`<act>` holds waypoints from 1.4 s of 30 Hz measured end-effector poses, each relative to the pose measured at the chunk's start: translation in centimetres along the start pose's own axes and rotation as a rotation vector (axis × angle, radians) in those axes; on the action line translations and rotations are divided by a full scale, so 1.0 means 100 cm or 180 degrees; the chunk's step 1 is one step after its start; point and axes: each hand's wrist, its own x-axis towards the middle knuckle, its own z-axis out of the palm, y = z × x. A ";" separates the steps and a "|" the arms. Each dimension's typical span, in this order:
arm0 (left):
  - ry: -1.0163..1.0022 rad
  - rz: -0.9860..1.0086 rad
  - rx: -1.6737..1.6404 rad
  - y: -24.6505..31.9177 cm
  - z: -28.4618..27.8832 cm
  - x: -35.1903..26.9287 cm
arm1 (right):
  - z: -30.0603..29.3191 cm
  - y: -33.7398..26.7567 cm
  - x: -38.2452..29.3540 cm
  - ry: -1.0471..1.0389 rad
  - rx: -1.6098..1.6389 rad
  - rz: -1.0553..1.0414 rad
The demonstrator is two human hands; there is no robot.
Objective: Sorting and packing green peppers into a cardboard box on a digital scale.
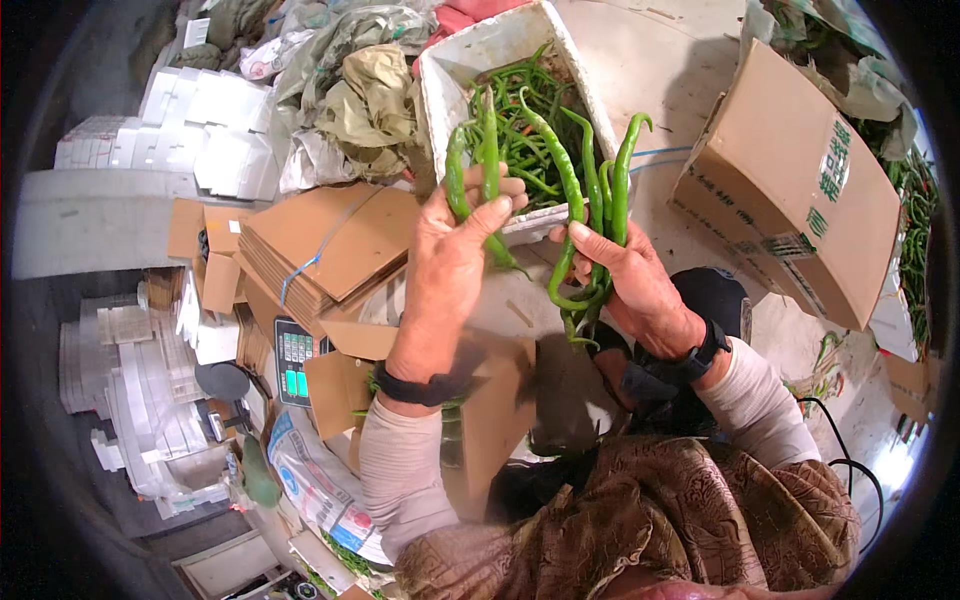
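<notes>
Two long green chili peppers (490, 142) stand up from my left hand (457, 240), held between thumb and fingers. A bunch of several longer, curled green peppers (592, 195) is gripped in my right hand (637, 277), their lower ends bending below the thumb. Both hands are raised side by side over the near end of a white foam box (559, 214). Inside that box lies a heap of thinner green peppers (536, 90), with a few reddish ones among them. Below my left forearm an open cardboard box (499, 420) holds green peppers, partly hidden by the arm.
A digital scale (294, 360) with a lit display sits left of the open box. Flattened cartons (322, 240) tied with blue strap lie behind it. On the right stands a large printed carton (795, 187). White foam boxes (202, 112) are stacked at far left. A black cable (832, 427) curves at right.
</notes>
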 end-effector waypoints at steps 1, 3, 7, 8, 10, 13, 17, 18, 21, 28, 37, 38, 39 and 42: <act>-0.0003 -0.0016 -0.0009 0.003 -0.003 0.007 | 0.001 0.001 -0.001 0.0001 0.0004 -0.0014; 0.0152 -0.0200 0.0567 0.017 -0.010 0.035 | 0.003 0.001 -0.005 0.0010 0.0003 0.0004; 0.0650 0.0851 0.0785 0.032 -0.013 0.066 | 0.014 0.000 -0.006 -0.0170 0.0055 0.0066; 0.0599 0.0646 0.0761 0.032 -0.017 0.059 | 0.017 0.001 -0.007 -0.0272 0.0025 0.0039; 0.0405 0.0183 0.0981 0.028 -0.010 0.037 | 0.015 0.004 -0.005 -0.0339 -0.0141 -0.0044; -0.0083 -0.0114 0.1123 0.012 0.003 -0.011 | 0.022 0.010 -0.009 -0.0290 -0.0584 -0.0199; 0.0042 -0.0123 0.0534 0.014 -0.009 -0.047 | 0.026 0.017 -0.010 -0.0623 -0.0482 0.0202; 0.0220 -0.0127 0.0538 0.015 -0.020 -0.053 | 0.029 0.020 -0.010 -0.0878 -0.0175 0.0308; 0.0864 0.0071 0.0252 0.031 -0.037 -0.087 | 0.052 0.027 -0.021 -0.0410 -0.0110 0.0376; 0.1003 0.0190 -0.0209 0.049 -0.075 -0.184 | 0.066 0.047 -0.044 -0.1133 -0.0123 0.0948; 0.1593 0.0537 -0.0420 0.043 -0.093 -0.293 | 0.108 0.078 -0.103 -0.2426 -0.1148 0.1317; 0.1584 0.0552 -0.0462 0.043 -0.099 -0.306 | 0.107 0.083 -0.107 -0.2359 -0.1146 0.1408; 0.1543 0.0571 -0.0504 0.041 -0.106 -0.317 | 0.108 0.084 -0.111 -0.2391 -0.1169 0.1440; 0.1935 0.0442 -0.0535 0.028 -0.122 -0.350 | 0.108 0.087 -0.119 -0.2218 -0.0809 0.1742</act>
